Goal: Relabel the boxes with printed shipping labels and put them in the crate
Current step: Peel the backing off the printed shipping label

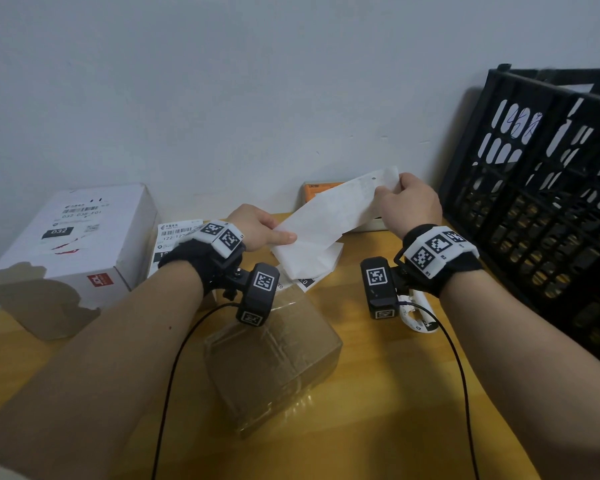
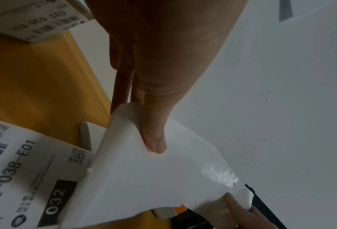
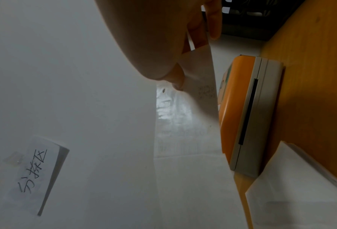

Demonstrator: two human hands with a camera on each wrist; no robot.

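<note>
Both hands hold one white shipping label (image 1: 329, 213) in the air above the table, blank back side toward me. My left hand (image 1: 260, 230) pinches its lower left end, thumb on top (image 2: 155, 144). My right hand (image 1: 406, 202) pinches the upper right end (image 3: 195, 72). A brown tape-wrapped cardboard box (image 1: 274, 355) lies on the table below my wrists. A white box (image 1: 73, 251) with a printed label on top stands at the left. The black plastic crate (image 1: 541, 202) stands at the right.
An orange and grey label printer (image 3: 249, 111) sits against the wall behind the held label. More loose labels (image 1: 309, 261) lie on the yellow wooden table (image 1: 395, 393). A handwritten note (image 3: 36, 172) is taped to the wall. Wrist camera cables trail toward me.
</note>
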